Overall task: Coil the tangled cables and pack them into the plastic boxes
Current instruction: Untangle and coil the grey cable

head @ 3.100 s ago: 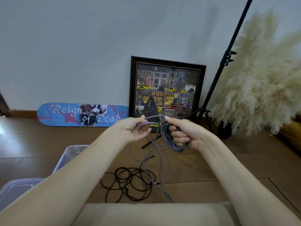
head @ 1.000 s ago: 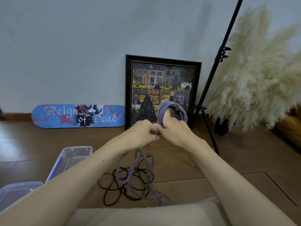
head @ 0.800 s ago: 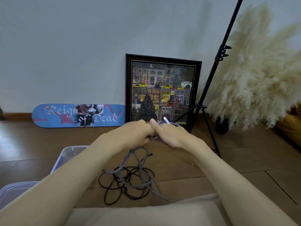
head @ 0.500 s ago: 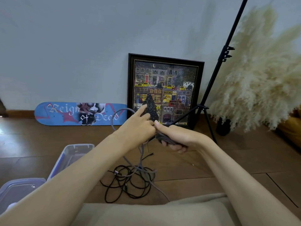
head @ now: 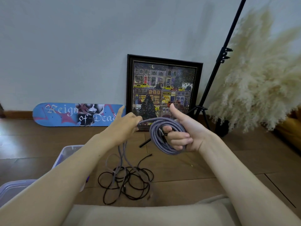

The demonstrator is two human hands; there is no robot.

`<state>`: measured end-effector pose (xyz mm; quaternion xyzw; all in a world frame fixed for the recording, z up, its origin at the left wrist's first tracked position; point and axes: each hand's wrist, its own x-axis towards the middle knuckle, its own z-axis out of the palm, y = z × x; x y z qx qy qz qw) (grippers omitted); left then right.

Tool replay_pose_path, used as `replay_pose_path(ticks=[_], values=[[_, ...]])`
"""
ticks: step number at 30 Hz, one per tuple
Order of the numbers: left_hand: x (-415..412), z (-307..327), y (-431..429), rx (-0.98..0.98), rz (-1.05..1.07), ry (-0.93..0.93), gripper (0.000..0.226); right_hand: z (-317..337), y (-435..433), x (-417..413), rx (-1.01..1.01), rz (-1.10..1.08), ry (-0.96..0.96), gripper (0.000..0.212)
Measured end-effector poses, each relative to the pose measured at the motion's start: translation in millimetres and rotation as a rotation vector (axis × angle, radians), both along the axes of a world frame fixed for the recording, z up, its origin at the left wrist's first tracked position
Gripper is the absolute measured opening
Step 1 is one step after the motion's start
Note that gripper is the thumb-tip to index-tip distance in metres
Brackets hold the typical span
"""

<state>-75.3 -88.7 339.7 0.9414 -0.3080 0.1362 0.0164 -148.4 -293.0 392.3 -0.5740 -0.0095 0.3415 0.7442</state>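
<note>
My right hand grips a coil of purple braided cable, fingers curled through the loops and thumb raised. My left hand holds the loose run of the same cable just left of the coil. From it the purple strands hang down to a tangle of thin black cable on the wooden floor. A clear plastic box stands at the left, partly hidden by my left forearm. A second clear box shows at the lower left edge.
A framed picture leans on the wall behind my hands, with a blue skateboard deck to its left. A black tripod stand and a bunch of pampas grass fill the right. My beige-clad lap lies below.
The coil has turned open toward me in my right hand, whose thumb is now raised. My left hand has drawn another length of purple cable across to the coil.
</note>
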Motion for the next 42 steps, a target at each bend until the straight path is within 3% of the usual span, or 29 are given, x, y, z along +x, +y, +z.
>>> replay_pose_path(ticks=[6, 8, 11, 14, 18, 23, 26, 29, 32, 36, 42], values=[[-10, -15, -23, -0.482, -0.122, 0.401, 0.013, -6, 0, 1, 0.284, -0.125, -0.038, 0.056], [-17, -14, -33, -0.607, -0.175, 0.589, 0.021, -8, -3, 2, 0.368, -0.108, -0.003, 0.049], [-21, -18, -40, -0.698, -0.219, 0.720, 0.043, -8, 2, 1, 0.402, -0.159, 0.052, 0.038], [-19, -24, -40, -0.696, -0.180, 0.762, 0.050, -8, 11, 1, 0.345, -0.319, 0.044, 0.036], [-25, -15, -41, -0.639, -0.086, 0.761, 0.039, -9, 12, 5, 0.387, -0.494, 0.000, 0.044], [-40, -13, -47, -0.575, -0.030, 0.741, 0.012, -9, 14, 6, 0.570, -0.596, -0.080, 0.040], [-43, -10, -52, -0.560, 0.062, 0.748, 0.010, -6, 16, 4, 0.616, -0.569, -0.195, 0.033], [-49, -11, -57, -0.650, 0.080, 0.829, 0.011, -5, 25, 4, 0.466, -0.534, -0.328, 0.023], [-55, -13, -63, -0.856, 0.085, 0.955, 0.011, -9, 36, 8, 0.218, -0.568, -0.511, 0.019], [-56, -8, -67, -0.952, 0.115, 1.043, 0.022, -14, 38, 8, -0.141, -0.604, -0.698, 0.009], [-61, 13, -72, -0.968, 0.206, 1.134, 0.024, -25, 43, 11, -0.709, -0.491, -0.837, 0.026]])
